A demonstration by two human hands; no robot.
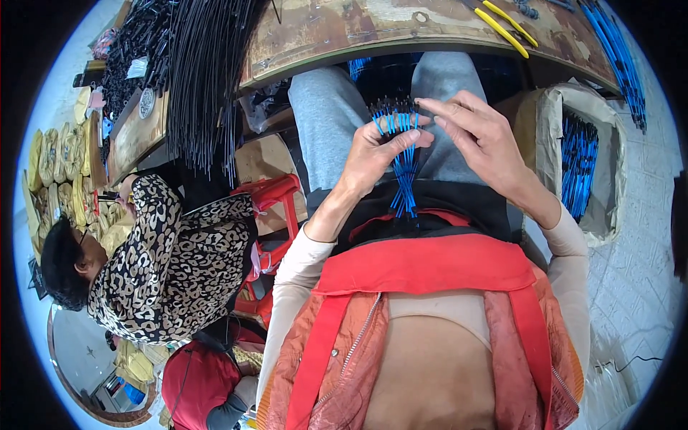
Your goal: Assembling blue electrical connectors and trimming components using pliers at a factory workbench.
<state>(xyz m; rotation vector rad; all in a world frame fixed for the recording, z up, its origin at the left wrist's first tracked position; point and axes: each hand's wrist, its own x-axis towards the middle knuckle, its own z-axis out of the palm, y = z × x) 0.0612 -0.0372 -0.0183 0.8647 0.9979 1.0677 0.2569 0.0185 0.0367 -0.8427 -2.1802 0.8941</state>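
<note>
My left hand (376,154) is closed around a fanned bundle of thin blue cables (405,179) with black ends. The bundle stands above my lap, its black ends (394,107) pointing away from me and its lower tips near my waist. My right hand (484,136) is just right of those black ends. Its index finger reaches out to the outermost one, and the thumb is held apart below it. Nothing can be made out between these fingers.
A worn wooden table (344,32) edges the far side, with yellow-handled pliers (505,29) and more blue cables (616,57) on it. Black cables (208,86) hang over its left part. At right stands a paper-lined container (609,172) of blue cables. A co-worker (172,251) sits left, by a red stool (287,208).
</note>
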